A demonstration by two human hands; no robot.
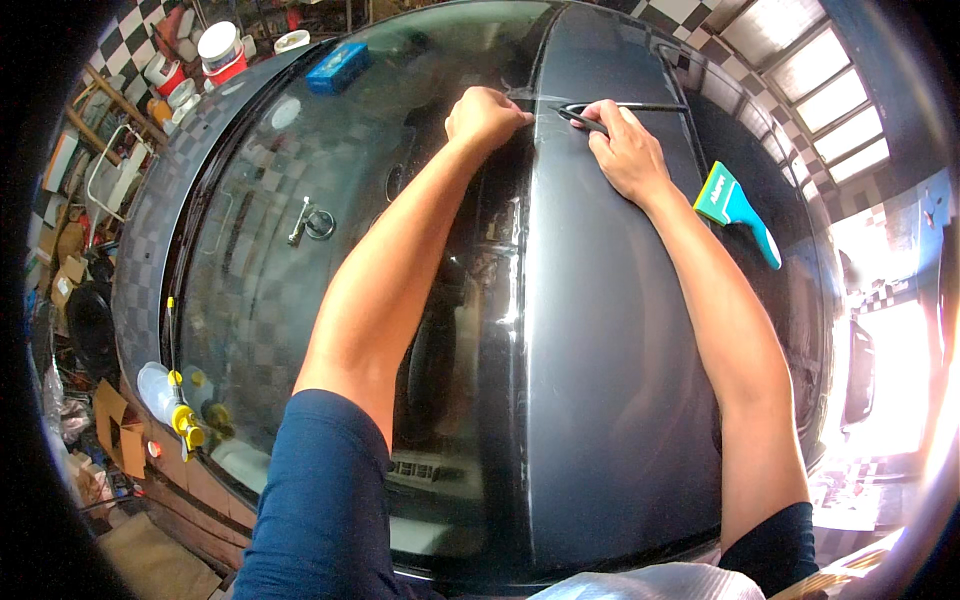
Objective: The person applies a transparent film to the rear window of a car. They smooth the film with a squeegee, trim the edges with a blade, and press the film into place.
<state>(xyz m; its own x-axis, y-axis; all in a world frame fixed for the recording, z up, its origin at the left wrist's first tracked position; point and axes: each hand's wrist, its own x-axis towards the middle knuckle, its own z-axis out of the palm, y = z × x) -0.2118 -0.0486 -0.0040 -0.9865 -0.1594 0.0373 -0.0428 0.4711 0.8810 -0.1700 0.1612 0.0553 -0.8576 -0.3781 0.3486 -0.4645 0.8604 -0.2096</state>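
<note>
Fingers (pixel 601 143) of the right hand (pixel 630 158) are curled around a thin, black, cord-like strip (pixel 592 125), which lies just right of the left hand (pixel 487 118). The hands are near each other but apart; the left is bunched, its fingertips beside the edge of the smooth, grey metal roof panel (pixel 620 350), and whether it grips anything I cannot tell. Below and left of it spreads the dark, glossy glass windshield (pixel 260 330). Farther left and beyond that hand sits a blue rectangular block (pixel 338 68). Right of the right forearm lies a green-bladed squeegee with a curved teal handle (pixel 735 208).
</note>
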